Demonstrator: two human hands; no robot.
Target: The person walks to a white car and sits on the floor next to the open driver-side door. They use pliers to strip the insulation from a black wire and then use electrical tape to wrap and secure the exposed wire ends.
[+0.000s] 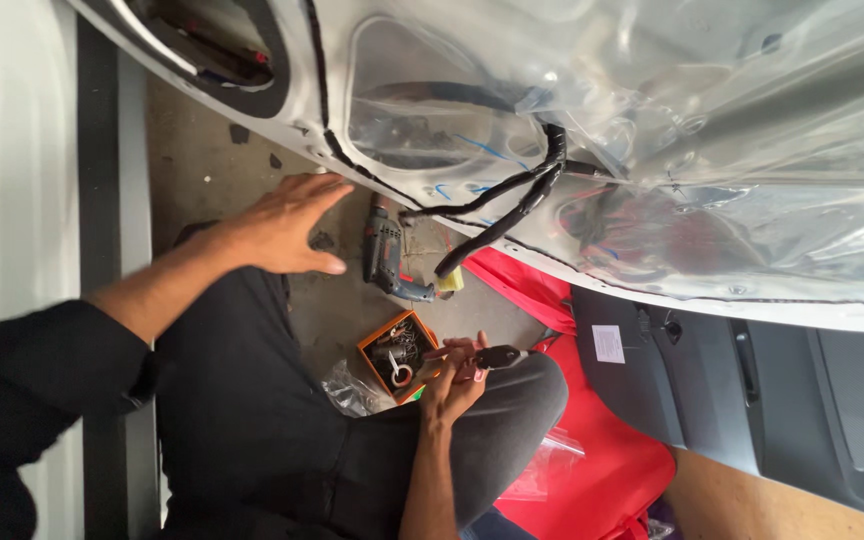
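My left hand [287, 225] is open with the fingers spread, hovering over the concrete floor just below the edge of a white car door [422, 60]. My right hand [452, 378] rests on my knee and grips a small black-handled tool [499, 356], its tip pointing toward the door. An orange box of small metal parts [399, 355] sits right beside that hand. A blue-grey power drill [387, 260] lies on the floor between my two hands.
The door is stripped and covered with clear plastic film [712, 150]. A black wire harness [512, 195] hangs from it, ending near a yellow piece [449, 281]. A grey door trim panel [752, 390] lies on red cloth [592, 460]. A crumpled clear bag [350, 390] lies by the box.
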